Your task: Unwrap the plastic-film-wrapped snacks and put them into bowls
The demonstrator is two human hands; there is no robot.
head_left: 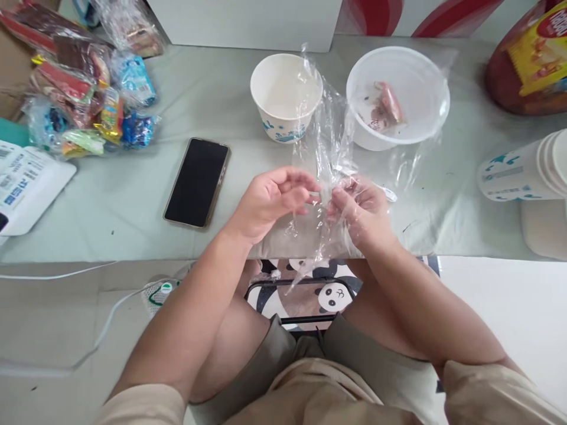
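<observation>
A thin clear plastic bag (325, 147), crumpled and see-through, hangs upright between my hands, its lower end reaching past the table edge. My right hand (365, 212) pinches its gathered middle between thumb and fingers. On the other side, my left hand (274, 200) is loosely curled with fingers apart, the fingertips close to the film; whether they touch it I cannot make out. Behind the bag's left side stands a white paper cup (277, 88) with blue print. To its right is a translucent plastic bowl (358, 127) with a pinkish crumpled wrapper and dark crumbs inside.
A dark-screened phone (197, 183) lies left of my hands. Several wrapped snacks (93, 100) are piled at the back left, near a white labelled packet (31, 183). Stacked paper cups (522, 168) lie at right, below a red jar (509, 77). A white box (248, 23) stands behind.
</observation>
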